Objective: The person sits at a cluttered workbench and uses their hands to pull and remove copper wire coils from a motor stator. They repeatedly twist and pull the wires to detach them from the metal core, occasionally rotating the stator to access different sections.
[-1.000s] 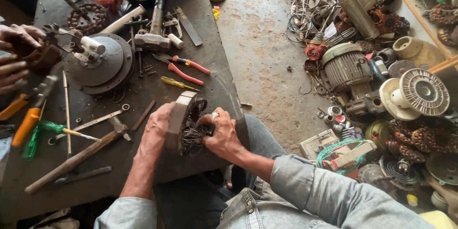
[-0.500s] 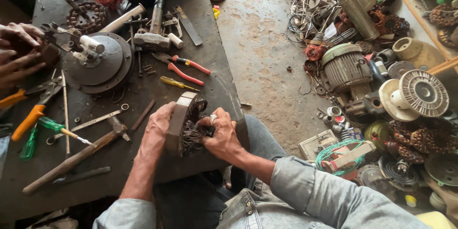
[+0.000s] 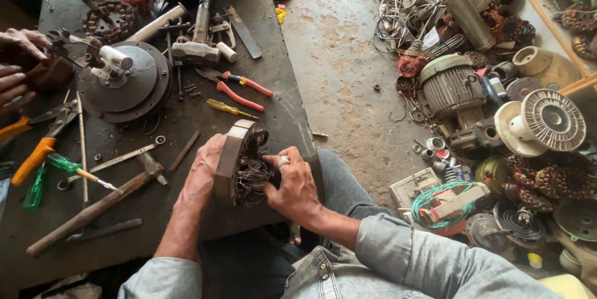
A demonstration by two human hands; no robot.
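Note:
A round motor stator point(image 3: 231, 161) with tangled copper windings stands on edge at the near side of the dark workbench point(image 3: 283, 115). My left hand point(image 3: 203, 174) grips its outer rim from the left. My right hand point(image 3: 291, 184), a ring on one finger, has its fingers dug into the loose wire on the stator's right face. Both sleeves are grey.
A hammer point(image 3: 93, 209), screwdrivers point(image 3: 74, 171), red-handled pliers point(image 3: 239, 90) and a round fan motor point(image 3: 124, 81) lie on the bench. Another person's hands point(image 3: 18, 69) work at the far left. Motors point(image 3: 451, 90), coils and scrap cover the floor at right.
My right hand's fingers have shifted slightly in the windings. The other person's hands at left have moved a little. The stator stays where it was.

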